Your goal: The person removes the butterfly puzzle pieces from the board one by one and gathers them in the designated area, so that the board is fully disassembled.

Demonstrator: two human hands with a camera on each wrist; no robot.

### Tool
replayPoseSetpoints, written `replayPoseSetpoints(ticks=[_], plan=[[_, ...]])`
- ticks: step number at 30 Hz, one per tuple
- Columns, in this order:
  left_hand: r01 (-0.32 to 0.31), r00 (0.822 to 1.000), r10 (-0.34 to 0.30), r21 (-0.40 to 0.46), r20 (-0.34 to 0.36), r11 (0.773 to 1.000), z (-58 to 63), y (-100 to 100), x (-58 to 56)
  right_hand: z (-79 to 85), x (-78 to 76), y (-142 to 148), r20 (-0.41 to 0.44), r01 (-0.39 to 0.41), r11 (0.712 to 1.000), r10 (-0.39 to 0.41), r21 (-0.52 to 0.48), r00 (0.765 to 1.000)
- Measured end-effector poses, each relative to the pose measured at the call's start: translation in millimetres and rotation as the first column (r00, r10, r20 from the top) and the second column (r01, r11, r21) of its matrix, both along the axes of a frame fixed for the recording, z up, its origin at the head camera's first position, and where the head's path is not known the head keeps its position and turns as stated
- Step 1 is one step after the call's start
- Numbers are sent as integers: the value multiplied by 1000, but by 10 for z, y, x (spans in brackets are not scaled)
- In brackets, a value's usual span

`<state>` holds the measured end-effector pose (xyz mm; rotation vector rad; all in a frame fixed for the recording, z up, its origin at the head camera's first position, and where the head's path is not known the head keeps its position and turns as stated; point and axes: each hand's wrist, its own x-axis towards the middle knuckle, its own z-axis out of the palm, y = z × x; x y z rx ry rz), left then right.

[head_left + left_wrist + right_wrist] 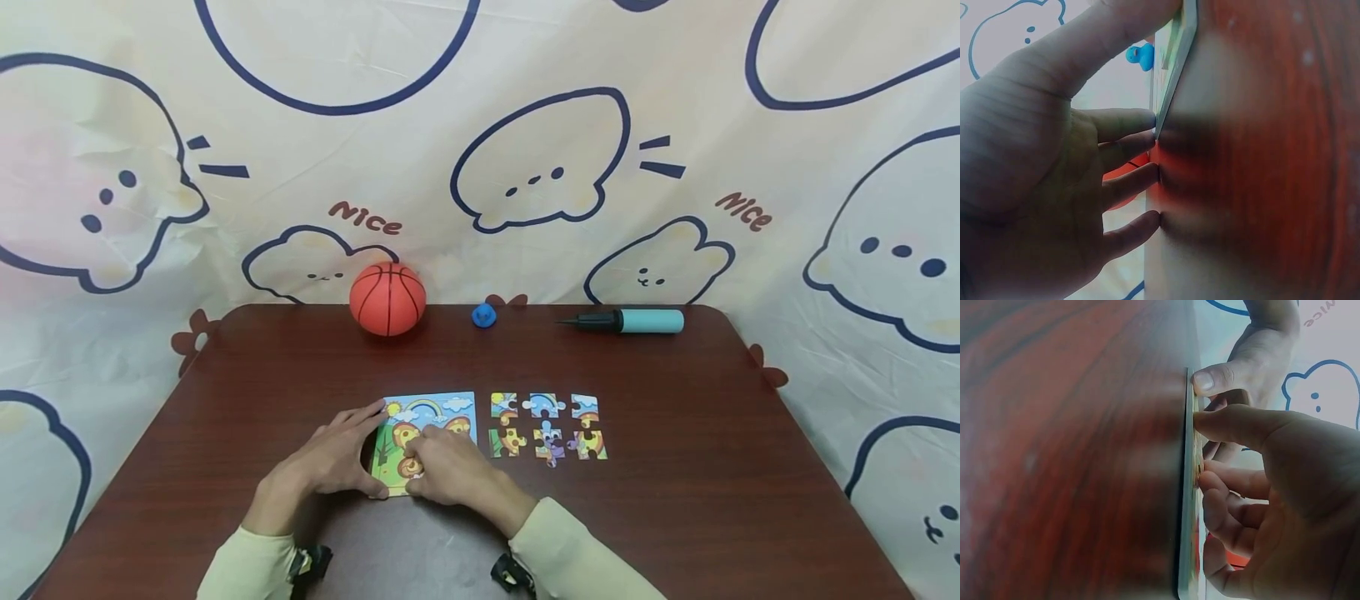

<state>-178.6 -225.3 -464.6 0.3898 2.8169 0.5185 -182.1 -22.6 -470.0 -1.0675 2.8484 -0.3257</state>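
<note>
A flat jigsaw puzzle board (450, 408) with a rainbow, clouds and animals lies at the table's front middle. My left hand (337, 454) steadies it at the left side, fingers straight and spread, thumb at the near corner and forefinger near the far one. In the left wrist view, fingertips (1155, 219) rest on the table beside the board's edge. My right hand (453, 471) is low over the board, fingers curled, thumb and forefinger pinching at a lion puzzle piece (410, 467). Right of the board lie several loose puzzle pieces (587, 408) in two rows.
Along the table's far edge stand a red basketball (387, 300), a small blue duck (483, 315) and a teal-and-black cylinder (651, 322) with a thin tip. Behind the brown table (675, 517) hangs a white printed cloth (420, 158).
</note>
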Motion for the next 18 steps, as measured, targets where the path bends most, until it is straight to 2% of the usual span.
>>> replayPoseSetpoints(ticks=[6, 9, 18], plan=[[-1, 1000, 1, -1, 9, 1000, -2, 10, -16, 19, -23, 54, -79, 12, 1000, -12, -3, 997], [0, 1000, 0, 2, 8, 1000, 0, 12, -14, 48, -29, 125, -93, 30, 999, -32, -19, 995], [-6, 1000, 6, -13, 4, 1000, 0, 4, -9, 85, -44, 448, -41, 72, 996, -74, -53, 996]])
